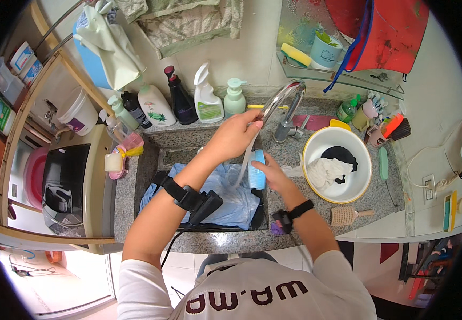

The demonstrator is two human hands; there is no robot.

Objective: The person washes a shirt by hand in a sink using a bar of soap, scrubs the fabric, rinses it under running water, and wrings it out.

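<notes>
My left hand grips the end of the chrome faucet spout. A water stream falls from below that hand into the stone sink. In my right hand is a light-blue object, probably a scrubbing brush, held upright on its edge just right of the stream. Below both hands, a wet light-blue garment is spread over the sink. Dark cloth shows at the garment's right edge. My left forearm hides part of the garment.
Right of the sink, a white basin with a yellow rim holds white and black cloth. A wooden hairbrush lies in front of it. Several bottles line the back ledge. A soap dish sits at left, beside a washing machine.
</notes>
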